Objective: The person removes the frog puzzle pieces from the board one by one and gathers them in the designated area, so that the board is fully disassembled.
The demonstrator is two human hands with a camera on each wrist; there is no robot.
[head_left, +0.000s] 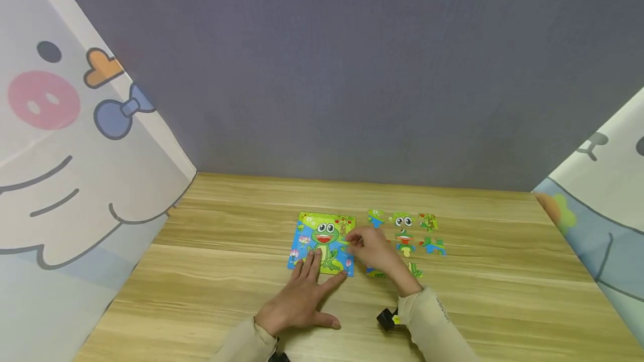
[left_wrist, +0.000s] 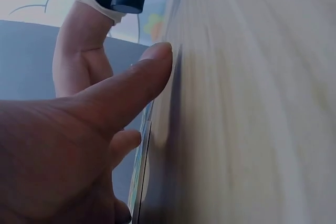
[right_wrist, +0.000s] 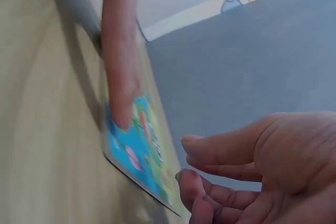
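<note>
A square frog picture board point(head_left: 309, 222), green and blue, lies on the wooden table. My left hand point(head_left: 301, 298) rests on its lower part with straight, spread fingers; the thumb lies out over the wood. At the board's right edge is my right hand point(head_left: 374, 249), its fingers loosely bent. In the right wrist view that hand's thumb and forefinger point(right_wrist: 190, 184) are apart, with no object visible between them. Frog jigsaw pieces lie to the right of the board, among them one with the eyes point(head_left: 403, 220) and one with the mouth point(head_left: 405, 238). My right hand hides part of this group.
A tree piece point(head_left: 429, 222) and a blue-green piece point(head_left: 435, 246) lie at the right of the group. The wooden table point(head_left: 503, 261) meets a grey wall point(head_left: 322, 82) at the back. Cartoon-printed panels point(head_left: 60, 183) stand at both sides. Each sleeve bears a dark wrist camera point(head_left: 386, 319).
</note>
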